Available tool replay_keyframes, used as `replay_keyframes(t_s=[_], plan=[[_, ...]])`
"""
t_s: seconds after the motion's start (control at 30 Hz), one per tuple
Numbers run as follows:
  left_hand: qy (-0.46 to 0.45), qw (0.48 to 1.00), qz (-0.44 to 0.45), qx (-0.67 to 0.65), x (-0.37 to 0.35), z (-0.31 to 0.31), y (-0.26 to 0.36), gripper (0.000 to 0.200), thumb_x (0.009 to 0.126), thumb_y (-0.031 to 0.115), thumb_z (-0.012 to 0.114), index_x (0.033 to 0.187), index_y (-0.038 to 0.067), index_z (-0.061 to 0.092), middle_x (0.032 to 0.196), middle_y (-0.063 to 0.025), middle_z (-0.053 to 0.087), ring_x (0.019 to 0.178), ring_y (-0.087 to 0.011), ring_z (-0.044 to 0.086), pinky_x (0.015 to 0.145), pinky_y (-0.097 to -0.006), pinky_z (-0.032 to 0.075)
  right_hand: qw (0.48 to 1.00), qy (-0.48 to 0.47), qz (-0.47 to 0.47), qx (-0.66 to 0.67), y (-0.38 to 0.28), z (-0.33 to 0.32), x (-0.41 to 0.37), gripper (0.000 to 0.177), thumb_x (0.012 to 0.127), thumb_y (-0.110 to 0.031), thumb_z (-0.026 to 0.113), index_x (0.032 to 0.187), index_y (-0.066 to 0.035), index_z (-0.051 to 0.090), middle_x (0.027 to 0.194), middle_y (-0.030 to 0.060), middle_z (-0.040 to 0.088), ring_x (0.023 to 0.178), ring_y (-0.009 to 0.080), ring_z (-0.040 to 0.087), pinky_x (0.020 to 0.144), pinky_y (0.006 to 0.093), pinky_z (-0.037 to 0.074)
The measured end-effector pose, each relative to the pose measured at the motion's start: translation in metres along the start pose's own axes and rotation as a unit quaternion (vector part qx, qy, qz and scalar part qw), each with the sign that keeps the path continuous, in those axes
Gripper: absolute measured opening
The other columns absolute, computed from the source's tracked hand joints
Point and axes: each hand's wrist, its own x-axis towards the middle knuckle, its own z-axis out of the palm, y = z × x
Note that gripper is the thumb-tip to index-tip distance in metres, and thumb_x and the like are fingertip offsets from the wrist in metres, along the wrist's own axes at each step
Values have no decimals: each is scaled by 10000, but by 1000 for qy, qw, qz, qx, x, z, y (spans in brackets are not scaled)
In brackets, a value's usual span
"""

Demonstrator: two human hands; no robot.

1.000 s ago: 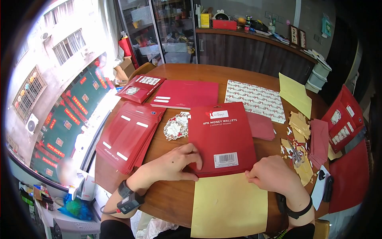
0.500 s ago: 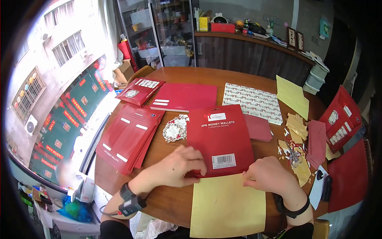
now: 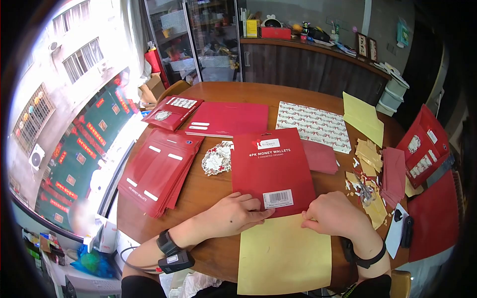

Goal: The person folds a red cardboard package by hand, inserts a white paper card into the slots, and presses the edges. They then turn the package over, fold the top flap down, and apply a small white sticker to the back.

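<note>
A red money wallet packet [image 3: 272, 166] lies in the middle of the table, its printed side and barcode label facing up. Along its lower edge, my left hand [image 3: 239, 212] has thumb and forefinger close together, the other fingers resting on the card. My right hand [image 3: 332, 214] is curled closed at the packet's lower right corner, the fingertips partly hidden. A yellow sheet [image 3: 284, 258] extends from under that edge towards me. Left of the packet is a pile of wreath-shaped cutouts [image 3: 216, 159].
Similar red packets [image 3: 156, 174] are stacked at the left. Behind are pink-red folders [image 3: 238, 116] and a patterned sheet [image 3: 314, 125]. Paper scraps [image 3: 366, 191] and red envelopes [image 3: 393, 175] lie on the right. An assembled red packet [image 3: 426, 146] stands at the right edge.
My left hand has shifted right along the packet's lower edge, its forefinger now stretched nearer the barcode. My right hand stays at the corner. The view has tilted slightly.
</note>
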Motion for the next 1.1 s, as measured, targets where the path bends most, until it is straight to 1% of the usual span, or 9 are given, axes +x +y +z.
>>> replay_keyframes(t_s=[0.3, 0.4, 0.47, 0.53, 0.6, 0.7, 0.77, 1.07, 1.1], plan=[[97, 992, 58, 48, 7, 0, -1, 265, 870, 235, 733, 1080, 72, 736, 916, -30, 600, 846, -191, 651, 695, -333, 574, 1000, -19, -6, 4, 2, -9, -3, 200, 857, -333, 738, 866, -146, 809, 714, 116, 692, 730, 319, 687, 626, 430, 508], [97, 989, 78, 76, 7, 3, -2, 303, 831, 222, 787, 1095, 81, 736, 886, -19, 603, 768, -184, 653, 677, -327, 581, 997, 70, -27, 10, -4, -14, -6, 198, 847, -305, 734, 834, -111, 775, 743, 95, 679, 717, 301, 672, 621, 424, 499], [93, 988, 81, 91, 6, 2, -1, 325, 831, 219, 785, 1122, 86, 731, 894, -16, 613, 756, -181, 654, 672, -327, 582, 960, 271, -57, -45, -29, -29, -17, 208, 835, -267, 739, 725, -114, 653, 721, 48, 612, 708, 268, 637, 615, 391, 511], [88, 987, 85, 99, 7, 1, 1, 347, 831, 216, 783, 1150, 90, 726, 902, -14, 622, 744, -178, 655, 668, -326, 582, 915, 372, -125, -89, -50, -46, -45, 233, 819, -273, 732, 705, -145, 574, 712, -5, 509, 651, 203, 545, 561, 340, 445], [102, 986, 77, 107, 9, -2, 4, 405, 835, 223, 777, 1213, 97, 705, 892, -13, 625, 733, -169, 656, 643, -320, 579, 766, 551, -271, -192, -52, -32, -79, 470, 820, -487, 730, 645, -121, 493, 657, 30, 456, 576, 230, 452, 507, 356, 348], [89, 988, 58, 108, 11, -2, 7, 449, 850, 244, 760, 1262, 86, 678, 861, -15, 637, 720, -165, 663, 640, -316, 586, 852, 427, -244, -180, -89, -39, -123, 563, 976, -563, 572, 638, -135, 435, 636, 0, 439, 582, 194, 476, 537, 380, 445], [89, 987, 60, 117, 11, 1, 4, 471, 844, 248, 758, 1272, 75, 667, 858, -13, 656, 724, -156, 670, 652, -305, 593, 748, 573, -296, -154, -94, -36, -116, 567, 1049, -502, 470, 611, -143, 441, 613, -10, 415, 571, 128, 458, 546, 253, 409], [68, 977, 81, 185, 13, -10, 16, 610, 811, 138, 657, 1416, 109, 589, 838, 15, 605, 746, -119, 638, 656, -271, 572, 700, 606, -333, -176, -81, -39, -83, 681, 1057, -593, 374, 555, -141, 460, 561, -13, 432, 526, 132, 490, 507, 246, 424], [69, 977, 82, 186, 13, -10, 15, 610, 811, 138, 657, 1416, 109, 589, 838, 15, 605, 746, -119, 638, 656, -271, 572, 731, 539, -356, -220, -63, -33, -86, 553, 943, -564, 539, 597, -135, 484, 611, 8, 443, 548, 171, 460, 503, 300, 372]])
